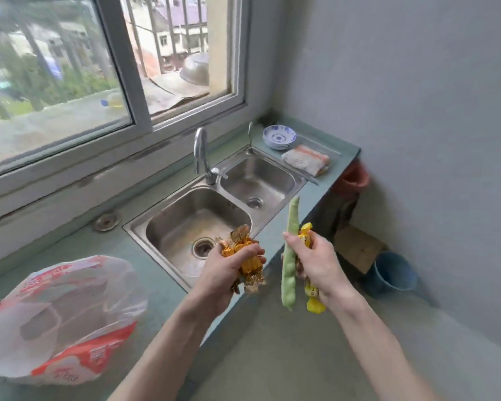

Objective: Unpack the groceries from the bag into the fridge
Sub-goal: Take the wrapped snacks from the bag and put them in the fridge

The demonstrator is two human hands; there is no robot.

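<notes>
Over the sink's (156, 224) front edge, the left hand (229, 270) had its fingers curled round a bunch of gold-wrapped candies (243, 253), the right hand (315, 261) gripped a green bean pod (289, 256) and a yellow packet (313, 296), and the plastic bag (64, 316) lay on the tabletop (145, 256) to the left.

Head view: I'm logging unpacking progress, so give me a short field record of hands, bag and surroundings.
left hand: grips a bunch of gold-wrapped candies
right hand: grips a green bean pod and a yellow packet
bag: white and red plastic bag on the counter, left of the sink
fridge: not in view
</notes>
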